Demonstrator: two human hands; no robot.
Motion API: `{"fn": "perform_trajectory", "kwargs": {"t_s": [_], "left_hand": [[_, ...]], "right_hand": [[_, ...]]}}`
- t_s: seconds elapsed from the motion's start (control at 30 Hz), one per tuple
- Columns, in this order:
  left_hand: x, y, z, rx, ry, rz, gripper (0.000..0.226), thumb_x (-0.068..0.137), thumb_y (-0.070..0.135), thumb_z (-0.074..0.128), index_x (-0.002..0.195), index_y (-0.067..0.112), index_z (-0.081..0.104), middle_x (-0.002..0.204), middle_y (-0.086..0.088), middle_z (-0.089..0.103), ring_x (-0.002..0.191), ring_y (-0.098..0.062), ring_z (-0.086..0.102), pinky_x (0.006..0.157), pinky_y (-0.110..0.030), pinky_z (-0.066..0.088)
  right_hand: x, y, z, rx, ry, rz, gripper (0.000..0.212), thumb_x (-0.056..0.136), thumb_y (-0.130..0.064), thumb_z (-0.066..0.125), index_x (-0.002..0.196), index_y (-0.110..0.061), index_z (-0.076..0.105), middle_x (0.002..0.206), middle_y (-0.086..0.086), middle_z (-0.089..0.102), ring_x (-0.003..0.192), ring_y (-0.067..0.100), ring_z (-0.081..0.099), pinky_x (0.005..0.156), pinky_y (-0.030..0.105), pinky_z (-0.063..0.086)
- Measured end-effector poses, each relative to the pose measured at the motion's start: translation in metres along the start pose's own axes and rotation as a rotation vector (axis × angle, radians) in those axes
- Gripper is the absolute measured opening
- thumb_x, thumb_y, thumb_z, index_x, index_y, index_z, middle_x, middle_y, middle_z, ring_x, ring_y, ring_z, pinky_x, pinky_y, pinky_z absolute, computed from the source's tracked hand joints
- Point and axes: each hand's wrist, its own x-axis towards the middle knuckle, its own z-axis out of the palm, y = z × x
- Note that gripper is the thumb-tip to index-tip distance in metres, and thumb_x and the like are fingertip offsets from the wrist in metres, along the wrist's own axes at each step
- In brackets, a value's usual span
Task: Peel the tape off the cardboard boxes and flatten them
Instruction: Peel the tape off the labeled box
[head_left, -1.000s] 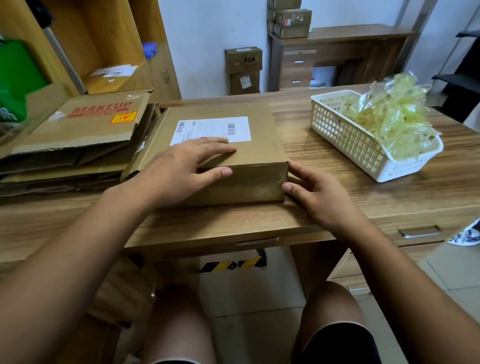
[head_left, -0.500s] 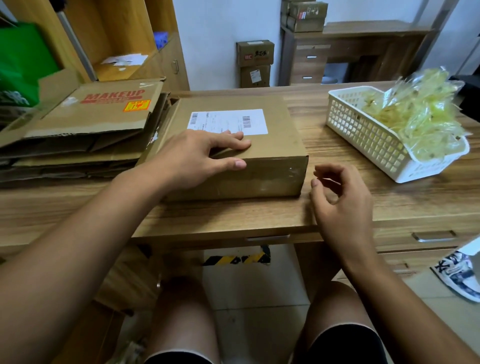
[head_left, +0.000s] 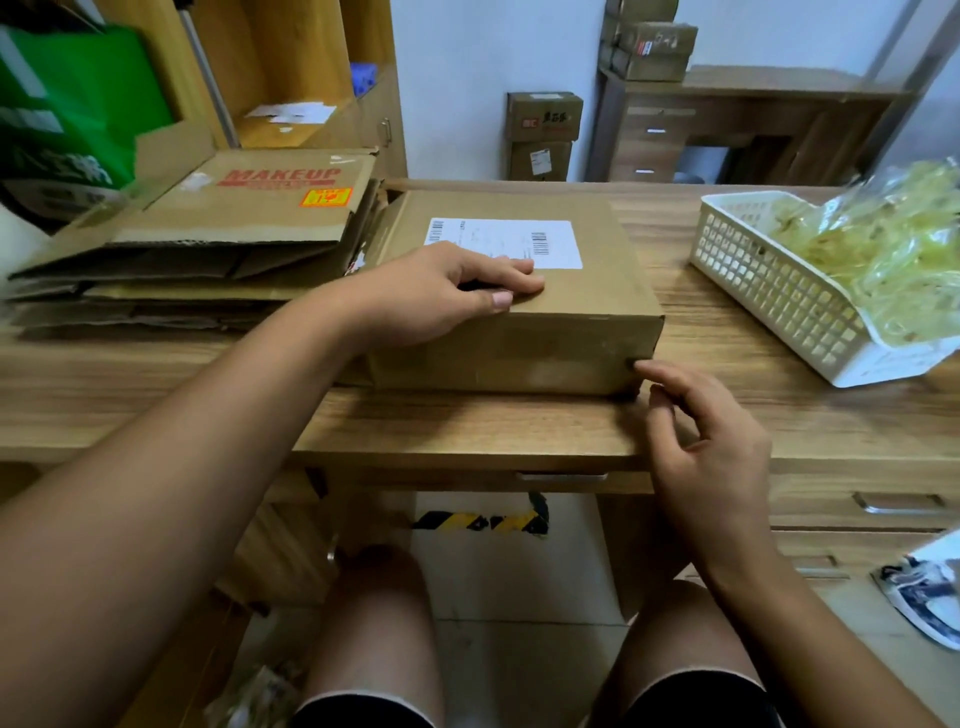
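Note:
A closed flat cardboard box (head_left: 582, 312) with a white shipping label (head_left: 519, 241) lies on the wooden desk (head_left: 467, 426) in front of me. My left hand (head_left: 441, 296) rests on the box's top, fingers bent over the near edge by the label, thumb along the rim. My right hand (head_left: 701, 441) hovers at the box's near right corner, fingers loosely curled, the index fingertip touching that corner. It holds nothing. Clear tape on the box's front face is hard to make out.
A stack of flattened cardboard (head_left: 208, 249), topmost printed MAKEUP, lies left of the box. A white plastic basket (head_left: 769, 291) of crumpled yellowish tape stands at the right. More boxes (head_left: 543, 135) sit on the floor behind, others on a far desk.
My right hand left the box's corner, pulled back with curled fingers, and now reaches its index finger to the corner again. The left hand stays on the box top.

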Motion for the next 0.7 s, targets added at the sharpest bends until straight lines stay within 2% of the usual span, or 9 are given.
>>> {"fn": "perform_trajectory", "kwargs": {"t_s": [0.07,0.13,0.23,0.33,0.43,0.57,0.7], "left_hand": [[0.0,0.0,-0.001,-0.017,-0.014,-0.008,0.032,0.102,0.032,0.056,0.126,0.052,0.062,0.134,0.045,0.045,0.108,0.036,0.031,0.09,0.0,0.019],[-0.001,0.002,-0.002,-0.029,-0.019,-0.011,0.032,0.101,0.031,0.057,0.127,0.049,0.064,0.138,0.041,0.046,0.112,0.031,0.035,0.092,-0.002,0.021],[-0.002,0.004,-0.001,-0.053,-0.013,-0.001,0.032,0.101,0.028,0.058,0.128,0.043,0.065,0.137,0.037,0.048,0.106,0.037,0.036,0.084,0.01,0.023],[-0.003,0.005,-0.001,-0.057,0.004,-0.002,0.033,0.101,0.026,0.059,0.13,0.039,0.065,0.141,0.031,0.05,0.097,0.042,0.033,0.076,0.015,0.02],[-0.003,0.006,0.0,-0.067,0.024,0.009,0.033,0.1,0.022,0.06,0.13,0.034,0.066,0.143,0.025,0.051,0.097,0.042,0.035,0.076,0.014,0.02],[-0.002,0.005,0.001,-0.054,0.033,0.014,0.033,0.1,0.023,0.06,0.129,0.035,0.066,0.143,0.026,0.051,0.098,0.041,0.035,0.077,0.014,0.02],[-0.001,0.004,0.0,-0.045,0.031,0.008,0.031,0.1,0.025,0.06,0.127,0.038,0.067,0.143,0.028,0.051,0.103,0.038,0.035,0.081,0.013,0.021]], "right_hand": [[0.001,-0.008,0.002,-0.052,-0.085,-0.069,0.033,0.09,0.002,0.058,0.117,-0.011,0.072,0.119,-0.003,0.068,0.116,0.013,0.062,0.107,0.027,0.045],[0.002,-0.021,0.01,-0.099,-0.248,-0.152,0.029,0.092,-0.006,0.059,0.116,-0.012,0.074,0.121,-0.002,0.069,0.116,0.015,0.061,0.107,0.027,0.044],[0.006,-0.04,0.03,-0.18,-0.461,-0.209,0.025,0.095,-0.023,0.057,0.113,-0.016,0.073,0.112,-0.003,0.067,0.105,0.015,0.06,0.09,0.033,0.052],[0.014,-0.054,0.049,-0.255,-0.451,-0.133,0.014,0.095,-0.034,0.065,0.1,-0.021,0.064,0.093,-0.007,0.061,0.087,0.015,0.058,0.07,0.032,0.049],[0.022,-0.062,0.069,-0.414,-0.438,-0.046,0.033,0.093,-0.055,0.062,0.082,-0.027,0.048,0.078,-0.009,0.06,0.073,0.018,0.059,0.057,0.032,0.035],[0.026,-0.066,0.085,-0.526,-0.441,-0.034,0.038,0.098,-0.06,0.049,0.083,-0.025,0.048,0.08,-0.002,0.068,0.075,0.028,0.066,0.058,0.034,0.041],[0.027,-0.065,0.087,-0.497,-0.412,-0.011,0.038,0.098,-0.058,0.051,0.086,-0.022,0.055,0.078,0.002,0.069,0.073,0.032,0.066,0.062,0.038,0.051]]}}
